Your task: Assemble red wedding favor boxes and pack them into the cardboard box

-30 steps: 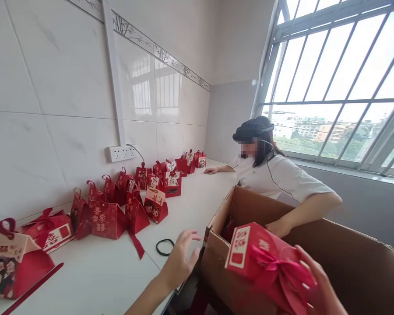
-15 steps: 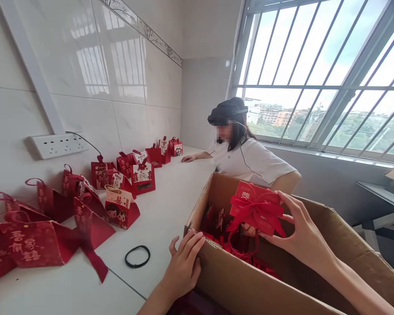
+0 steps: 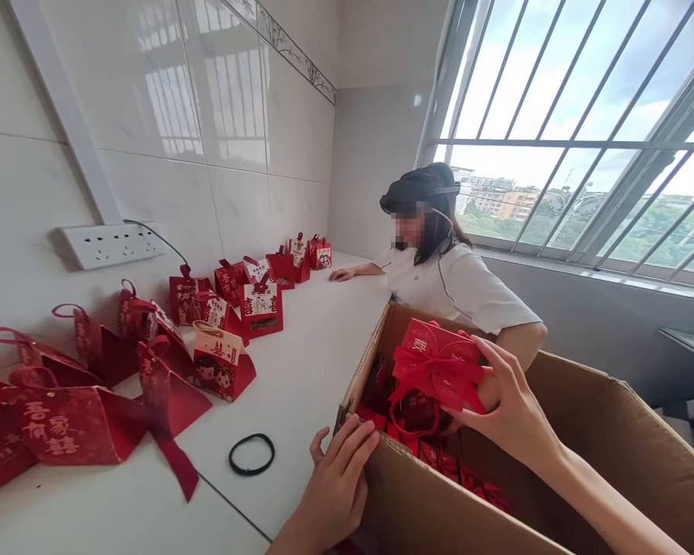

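Observation:
My right hand pinches the right end of a red gift box with a red ribbon bow and a red cord handle. The gift box is held tilted above the opening of a large cardboard box. My left hand is curled over the near left corner of that cardboard box, gripping its rim. Inside the carton lie several red gift boxes, partly hidden by the wall and the held one. A black hair tie lies on the white table left of my left hand.
Several red paper gift bags stand in rows along the tiled wall on the white table. Across the carton sits a person in a white shirt, one hand flat on the table. A socket strip is on the wall.
The view has swung slightly, shifting the table and carton to the right in the picture. The held gift box has moved a little left relative to the carton, still in my right hand.

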Motion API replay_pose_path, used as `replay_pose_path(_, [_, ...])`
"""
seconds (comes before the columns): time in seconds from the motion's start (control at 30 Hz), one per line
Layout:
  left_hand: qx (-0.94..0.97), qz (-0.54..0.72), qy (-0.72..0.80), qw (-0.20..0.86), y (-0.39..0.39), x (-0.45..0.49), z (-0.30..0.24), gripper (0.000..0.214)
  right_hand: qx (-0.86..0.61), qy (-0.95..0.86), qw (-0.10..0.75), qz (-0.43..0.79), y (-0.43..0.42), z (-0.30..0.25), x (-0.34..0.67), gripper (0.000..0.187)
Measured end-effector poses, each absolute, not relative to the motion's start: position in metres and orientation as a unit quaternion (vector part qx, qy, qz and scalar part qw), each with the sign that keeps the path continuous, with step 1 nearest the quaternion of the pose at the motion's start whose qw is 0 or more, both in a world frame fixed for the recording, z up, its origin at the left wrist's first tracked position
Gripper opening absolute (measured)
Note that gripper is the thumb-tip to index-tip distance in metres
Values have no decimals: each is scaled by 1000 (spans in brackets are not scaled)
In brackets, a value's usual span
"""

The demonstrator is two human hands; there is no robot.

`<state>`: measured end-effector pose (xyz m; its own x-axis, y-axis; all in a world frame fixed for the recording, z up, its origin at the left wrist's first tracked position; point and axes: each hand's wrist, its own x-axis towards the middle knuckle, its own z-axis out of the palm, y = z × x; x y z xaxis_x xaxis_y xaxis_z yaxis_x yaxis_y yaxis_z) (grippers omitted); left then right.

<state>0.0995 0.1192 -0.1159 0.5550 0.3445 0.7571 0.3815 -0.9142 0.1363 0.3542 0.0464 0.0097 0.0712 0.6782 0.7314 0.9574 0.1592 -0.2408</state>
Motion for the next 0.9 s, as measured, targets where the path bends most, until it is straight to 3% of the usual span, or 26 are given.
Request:
replay_pose_path(0.57, [-889,-413,-198,22,121,99,-118,57,-637,-657,378,-144,45,-12,352,80])
replay_pose_path(0.9, [-840,-504,-184,75,131,111,-137,42,-672,-623,388,-104,51,-26,357,77])
